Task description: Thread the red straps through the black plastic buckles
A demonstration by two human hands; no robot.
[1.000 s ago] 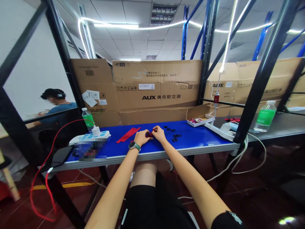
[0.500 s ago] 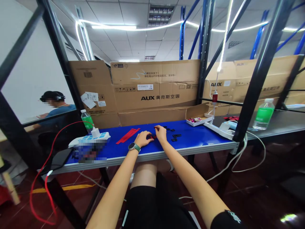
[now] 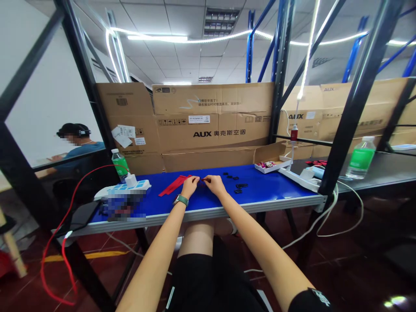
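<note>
My left hand [image 3: 190, 186], a watch on its wrist, is closed in a pinch above the blue tabletop. Facing it, my right hand [image 3: 213, 184] pinches too. A small red strip [image 3: 202, 180] with a dark part shows between the fingertips of both hands; most of it is hidden by the fingers. Left of my left hand, several flat red strips [image 3: 172, 187] lie side by side on the table. To the right of my right hand are several small black plastic pieces [image 3: 238, 190] that look like buckles.
The blue table [image 3: 269, 190] has a metal front edge. A white power strip [image 3: 108, 193] and a green-labelled bottle [image 3: 121, 167] stand at the left. An open small box [image 3: 271, 164] and another power strip [image 3: 303, 181] are at the right. A person [image 3: 81, 145] sits beyond the left post.
Both hands have shifted left. My left fingers went from spread over a dark piece to a pinch, and my right hand has come down nearer to it with the red strip.
</note>
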